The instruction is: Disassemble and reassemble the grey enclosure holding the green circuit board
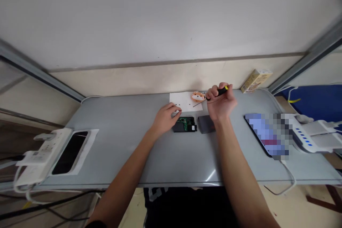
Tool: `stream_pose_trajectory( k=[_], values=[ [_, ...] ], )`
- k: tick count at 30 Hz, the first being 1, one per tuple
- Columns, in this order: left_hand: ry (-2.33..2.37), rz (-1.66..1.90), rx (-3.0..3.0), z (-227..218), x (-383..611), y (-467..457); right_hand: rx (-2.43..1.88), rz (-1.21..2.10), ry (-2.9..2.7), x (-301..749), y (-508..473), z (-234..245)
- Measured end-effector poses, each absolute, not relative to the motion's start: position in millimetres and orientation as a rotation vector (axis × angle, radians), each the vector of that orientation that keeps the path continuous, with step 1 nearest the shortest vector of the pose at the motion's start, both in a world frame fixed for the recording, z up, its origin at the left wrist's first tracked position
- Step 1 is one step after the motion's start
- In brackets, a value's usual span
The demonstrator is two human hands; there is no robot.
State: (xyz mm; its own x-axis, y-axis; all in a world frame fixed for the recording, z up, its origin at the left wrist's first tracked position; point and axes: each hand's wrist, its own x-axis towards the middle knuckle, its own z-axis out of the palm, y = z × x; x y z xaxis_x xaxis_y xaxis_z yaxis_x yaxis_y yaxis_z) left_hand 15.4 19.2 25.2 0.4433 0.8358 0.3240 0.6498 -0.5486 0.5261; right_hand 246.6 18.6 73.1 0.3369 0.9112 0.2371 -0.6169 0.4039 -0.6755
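Observation:
My right hand (221, 103) is wrapped round the black and yellow handle of a screwdriver (222, 91). Its thin shaft slants down to the left, with the tip over a white sheet of paper (175, 97). At the sheet's front edge, my left hand (167, 117) has thumb and forefinger drawn together; anything pinched there is too small to make out. Beside those fingers lies an opened device with a green circuit board (186, 124) and dark casing. A dark grey flat case (205, 124) sits right of it, partly behind my right wrist. Several tiny dark bits, perhaps screws, dot the paper.
An orange and white animal-face item (198, 96) rests on the paper. Leftward are a dark-screened phone (70, 153) and a power strip (44, 155). On the right are a lit phone (263, 133), a charging hub (307, 137) with cables, and a small carton (255, 81) by the wall.

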Motion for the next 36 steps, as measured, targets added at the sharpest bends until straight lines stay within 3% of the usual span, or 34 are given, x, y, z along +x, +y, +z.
stream_pose_trajectory(
  k=[10,15,21,27,36],
  values=[
    [1.350,0.429,2.621,32,64,65,-0.472,1.012,-0.548,267,20,73],
    [1.402,0.515,2.545,31,56,42,-0.540,0.917,-0.596,270,14,86],
    [1.065,0.459,2.514,22,36,-13,-0.928,0.669,-1.206,283,-24,105],
    [1.150,0.554,2.449,17,21,-14,-1.625,0.305,-1.935,286,-63,69],
    [1.039,0.669,2.535,37,22,-32,-1.679,0.155,-2.068,283,-70,25]
  ],
)
